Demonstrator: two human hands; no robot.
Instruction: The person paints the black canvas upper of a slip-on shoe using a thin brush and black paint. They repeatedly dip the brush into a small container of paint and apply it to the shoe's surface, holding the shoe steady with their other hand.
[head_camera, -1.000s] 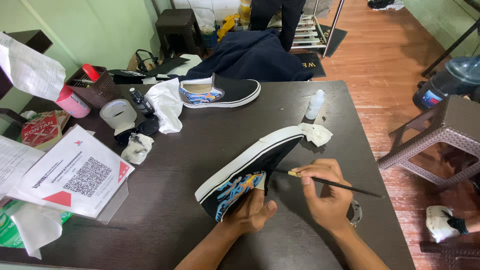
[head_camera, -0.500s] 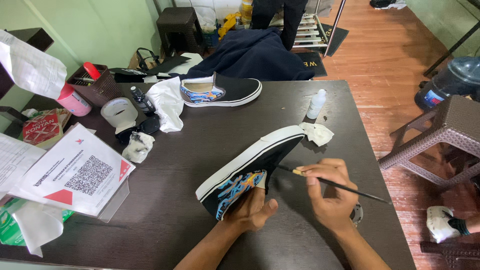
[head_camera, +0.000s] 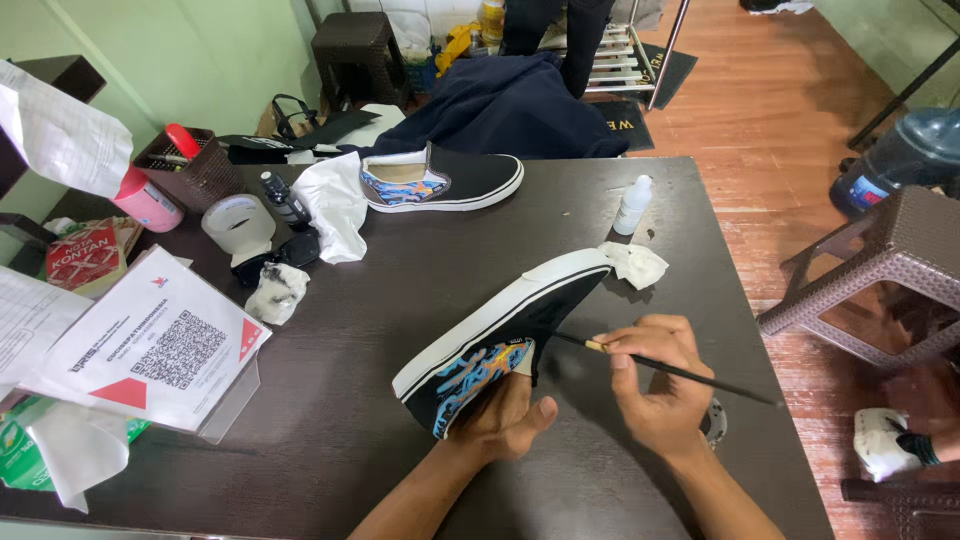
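Note:
My left hand (head_camera: 505, 420) is tucked inside a black slip-on shoe (head_camera: 505, 330) with a white sole and a blue-and-orange painted side, holding it tilted on its side over the dark table (head_camera: 400, 270). A thin black paintbrush (head_camera: 665, 368) is pinched in my right hand (head_camera: 655, 385), and its tip touches the shoe's black upper near the painted patch. A second shoe (head_camera: 440, 180) of the same kind stands upright at the far side of the table.
A small white dropper bottle (head_camera: 633, 205) and a crumpled tissue (head_camera: 635, 265) lie beyond the held shoe. Left are a white cloth (head_camera: 330, 205), a tape roll (head_camera: 238, 222), a small dark bottle (head_camera: 283, 198), a printed stand-up card (head_camera: 160, 345) and a basket (head_camera: 190, 165). A wicker stool (head_camera: 880, 270) stands right.
My right hand has drawn the brush slightly down and left along the shoe's upper. The shoe and left hand have barely moved.

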